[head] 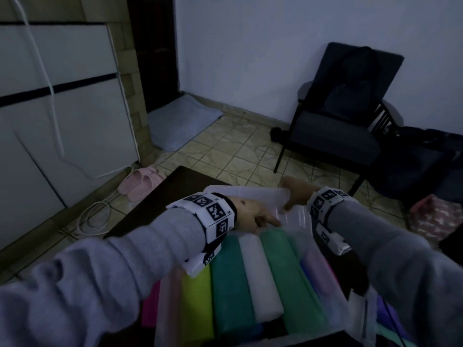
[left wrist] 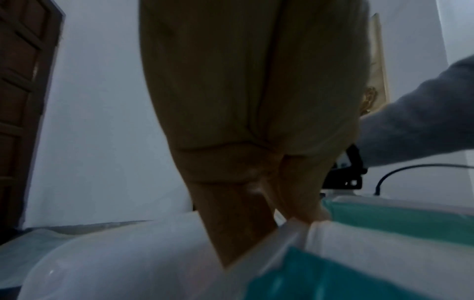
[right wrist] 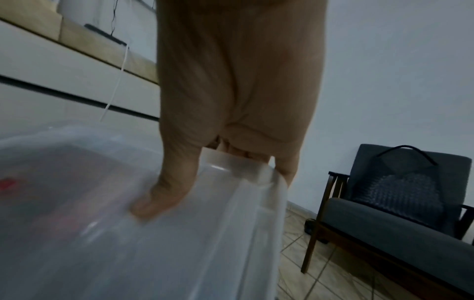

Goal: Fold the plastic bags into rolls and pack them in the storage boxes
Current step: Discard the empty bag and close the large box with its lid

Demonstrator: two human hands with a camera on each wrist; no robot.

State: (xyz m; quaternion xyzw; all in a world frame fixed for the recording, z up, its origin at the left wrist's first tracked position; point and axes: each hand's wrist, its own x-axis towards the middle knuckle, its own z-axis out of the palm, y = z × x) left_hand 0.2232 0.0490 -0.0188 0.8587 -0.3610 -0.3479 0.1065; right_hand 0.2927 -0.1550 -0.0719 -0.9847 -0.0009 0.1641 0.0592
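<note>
A clear storage box (head: 170, 304) in front of me holds several rolled plastic bags side by side: a yellow-green roll (head: 195, 296), a teal roll (head: 233, 284), a white roll (head: 263, 276) and a green roll (head: 293, 276). Over the box's far end hangs a translucent lid (head: 250, 196), held by both hands. My left hand (head: 255, 217) pinches the lid's rim (left wrist: 295, 225), with the teal roll (left wrist: 384, 219) just beyond. My right hand (head: 293, 194) grips the lid's far right corner, thumb (right wrist: 153, 203) on top of the lid (right wrist: 153, 253) and fingers curled under the edge.
The box sits on a dark table (head: 175, 186). Beyond it is tiled floor with pink slippers (head: 142, 181), a white cable (head: 92, 216) and a grey mat (head: 180, 121). A dark armchair (head: 338, 121) stands at the right, white cabinets (head: 62, 108) at the left.
</note>
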